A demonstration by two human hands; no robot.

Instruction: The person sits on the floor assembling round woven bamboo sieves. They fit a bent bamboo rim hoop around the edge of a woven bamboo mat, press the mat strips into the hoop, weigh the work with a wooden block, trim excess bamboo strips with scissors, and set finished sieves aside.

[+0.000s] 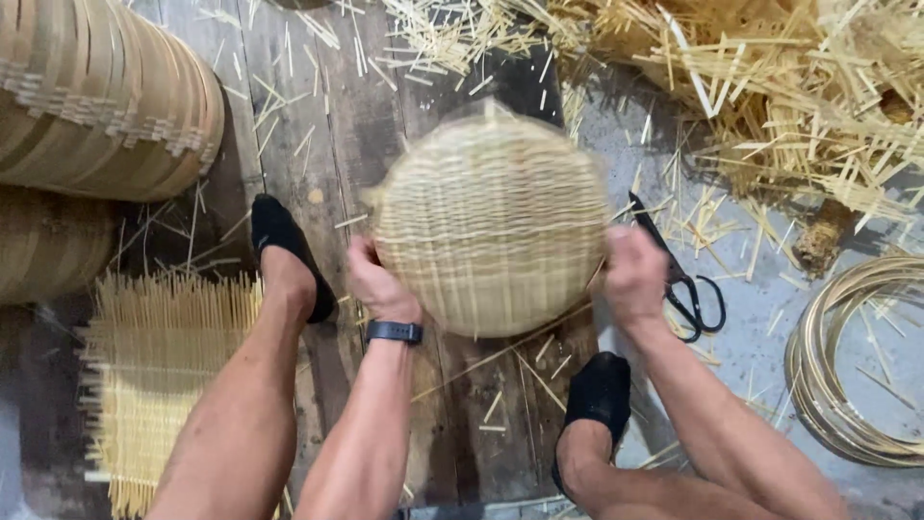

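Note:
A round woven bamboo basket, pale straw colour and blurred by motion, is held in front of me above the floor. My left hand grips its left rim; a dark band sits on that wrist. My right hand grips its right rim. Both feet in black socks rest on the floor, one at the left and one at the lower right.
Black scissors lie just right of my right hand. Coiled bamboo hoops sit at the right edge. Stacked woven baskets stand upper left, a flat woven mat lies lower left, and bamboo offcuts are piled upper right.

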